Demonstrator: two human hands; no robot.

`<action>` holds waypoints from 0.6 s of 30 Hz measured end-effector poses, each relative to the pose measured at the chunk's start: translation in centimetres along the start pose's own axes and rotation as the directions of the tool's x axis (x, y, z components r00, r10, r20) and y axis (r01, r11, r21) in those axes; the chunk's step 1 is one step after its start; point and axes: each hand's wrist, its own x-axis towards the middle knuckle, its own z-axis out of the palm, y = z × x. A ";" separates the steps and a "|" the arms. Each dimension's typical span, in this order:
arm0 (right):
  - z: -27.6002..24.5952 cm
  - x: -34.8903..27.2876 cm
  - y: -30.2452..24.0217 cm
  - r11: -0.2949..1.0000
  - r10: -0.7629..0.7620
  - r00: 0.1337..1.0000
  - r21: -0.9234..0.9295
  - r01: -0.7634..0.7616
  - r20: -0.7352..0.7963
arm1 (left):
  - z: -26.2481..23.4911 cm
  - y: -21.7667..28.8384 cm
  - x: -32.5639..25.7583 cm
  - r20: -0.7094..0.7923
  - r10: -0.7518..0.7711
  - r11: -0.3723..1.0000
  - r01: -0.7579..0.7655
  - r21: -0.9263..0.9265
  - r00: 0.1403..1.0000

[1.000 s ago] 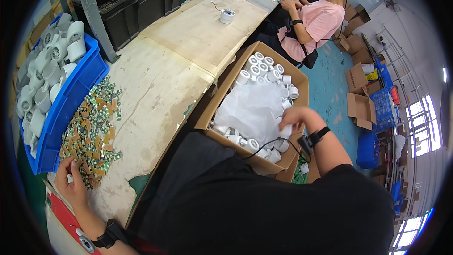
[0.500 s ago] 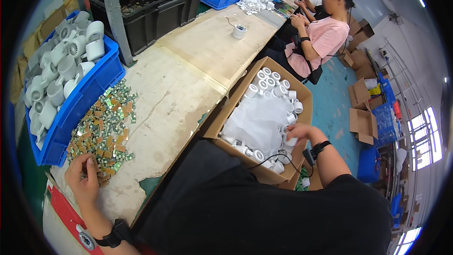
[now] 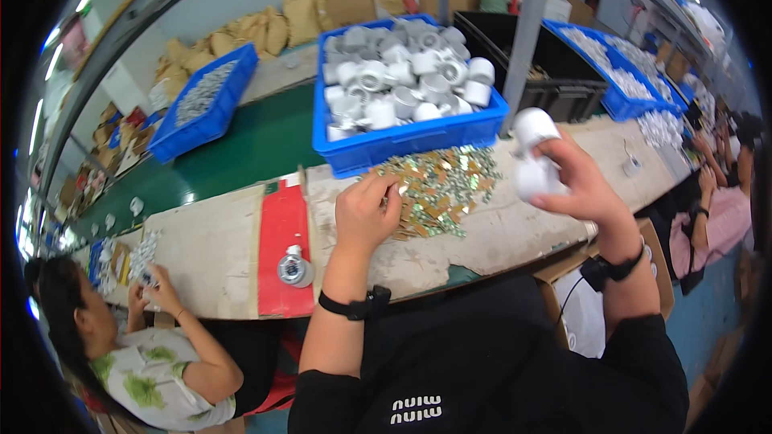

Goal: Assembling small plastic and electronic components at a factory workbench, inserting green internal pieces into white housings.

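The place is a workshop w/ one long worn beige worktable; at its far edge stands a blue rectangular plastic crate, full of white & grey cup-shaped plastic parts. Behind the crate are yellowish sacks; just to its R, a grey metal post and a large black plastic bin.

On the near side of the crate lies a loose heap of small flat green & orange boards. The L hand is at the heap's L edge, near the crate's front, w/ fingers curled inward; I cannot tell if they pinch a board. The R hand is raised to the R of the crate, thumb & fingers pinching a white two-lobed plastic part, a bit blurred, above the table.

Nearer than the crate & to its L, a round white-and-grey part rests on a red sheet. Further L sits a co-worker in a green-printed shirt.
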 end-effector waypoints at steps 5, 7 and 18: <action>5.5 18.0 1.7 0.939 -0.251 0.959 -0.272 0.209 -0.128 | -7.3 0.4 -4.4 -0.269 -0.046 0.925 0.142 0.351 0.962; 6.7 23.3 4.0 0.904 -0.206 0.968 -0.407 0.132 -0.145 | -9.7 0.7 -6.4 -0.399 -0.097 0.701 0.347 0.623 0.912; 9.7 24.6 7.6 0.755 -0.373 0.876 -0.649 0.094 -0.307 | -11.1 -1.1 -10.9 -0.143 -0.591 0.735 0.603 0.310 0.794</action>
